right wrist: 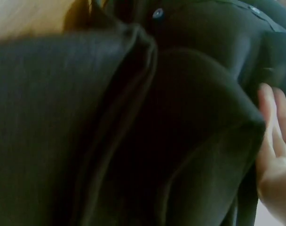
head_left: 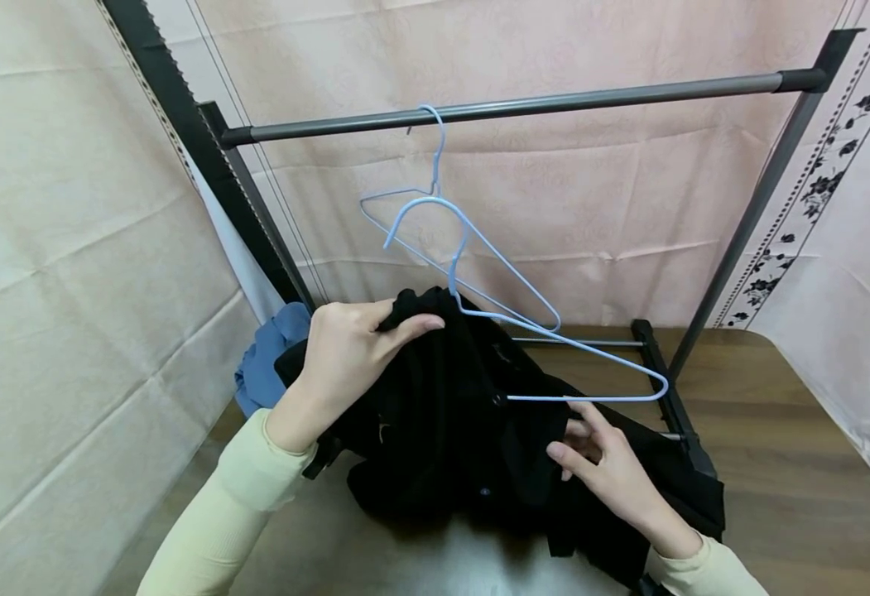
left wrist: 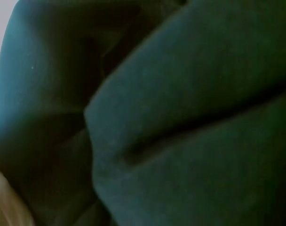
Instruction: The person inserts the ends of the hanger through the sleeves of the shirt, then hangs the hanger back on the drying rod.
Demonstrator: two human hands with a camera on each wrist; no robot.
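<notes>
A black buttoned garment is bunched between the two hands, its lower part over the tabletop. My left hand pinches its top edge between thumb and fingers. A light blue hanger has one side within the garment; its other side sticks out to the right, and its hook is free of the rod. My right hand is just under the hanger's lower bar, its loosely extended fingers at the garment's edge. In the right wrist view, straight fingers lie beside the dark cloth. Dark cloth fills most of the left wrist view.
A second blue hanger hangs from the rack's grey rod behind. Rack posts stand at both sides. Blue cloth lies by the left post on the wooden table. Pale curtains surround it.
</notes>
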